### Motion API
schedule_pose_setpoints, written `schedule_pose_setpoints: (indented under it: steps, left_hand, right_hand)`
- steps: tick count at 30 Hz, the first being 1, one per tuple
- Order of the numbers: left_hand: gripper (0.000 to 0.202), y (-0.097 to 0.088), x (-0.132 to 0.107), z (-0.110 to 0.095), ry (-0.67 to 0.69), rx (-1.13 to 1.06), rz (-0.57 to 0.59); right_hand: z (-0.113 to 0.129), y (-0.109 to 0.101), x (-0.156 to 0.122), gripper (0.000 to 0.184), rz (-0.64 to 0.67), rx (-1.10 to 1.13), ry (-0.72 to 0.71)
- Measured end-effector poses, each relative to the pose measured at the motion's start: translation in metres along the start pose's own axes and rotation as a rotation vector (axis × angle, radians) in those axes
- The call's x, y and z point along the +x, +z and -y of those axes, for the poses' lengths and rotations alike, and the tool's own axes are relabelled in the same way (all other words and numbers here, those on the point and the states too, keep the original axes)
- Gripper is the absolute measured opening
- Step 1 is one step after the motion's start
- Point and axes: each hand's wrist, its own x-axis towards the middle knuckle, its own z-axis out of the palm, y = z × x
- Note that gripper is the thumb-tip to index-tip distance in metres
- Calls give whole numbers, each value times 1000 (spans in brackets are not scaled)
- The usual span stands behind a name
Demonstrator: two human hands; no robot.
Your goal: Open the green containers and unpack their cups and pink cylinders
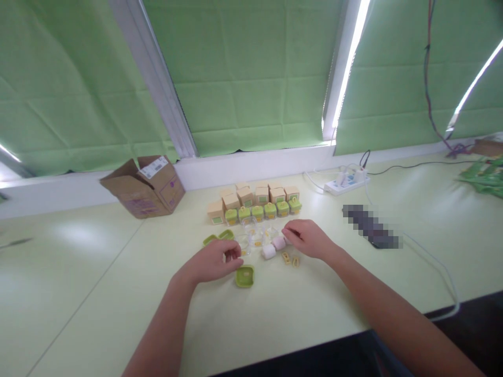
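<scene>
My left hand [218, 259] hovers by a green square lid [244, 276] that lies hollow side up. Its fingers are loosely curled, with a gap to the thumb and nothing visible in between. More green lids [226, 235] lie behind that hand. My right hand [308, 236] has its fingertips pinched together beside a row of small whitish-pink rolls [279, 243]; whatever is in the pinch is hidden. Clear plastic containers [257, 239] stand between the hands. Two small yellow loop-shaped pieces [286, 257] rest on the table below my right hand.
Behind stand several green-lidded clear containers [257, 212] in a row, backed by small tan boxes [245, 197]. An open cardboard box [151, 188] is at the left. To the right are a white power strip [346, 183], a pixelated dark object [369, 226] and a white cable [436, 262].
</scene>
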Motion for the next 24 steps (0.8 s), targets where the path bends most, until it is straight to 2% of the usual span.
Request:
schedule_pose_setpoints:
  steps: [5, 8, 12, 19, 24]
  left_hand:
    - [56, 0, -5, -13, -44, -30, 125]
    - [64, 3, -5, -17, -55, -13, 187]
    - [61, 10, -2, -18, -33, 10, 211]
    - [36, 14, -1, -18, 28, 78, 169]
    - [45, 13, -1, -21, 103, 45, 105]
  right_hand:
    - [1, 0, 0, 30, 7, 5, 1]
    - [1, 0, 0, 29, 8, 5, -1]
    - [2, -1, 0, 30, 7, 7, 1]
    - [3, 1, 0, 28, 33, 24, -20]
    - [6, 1, -1, 24, 67, 31, -73]
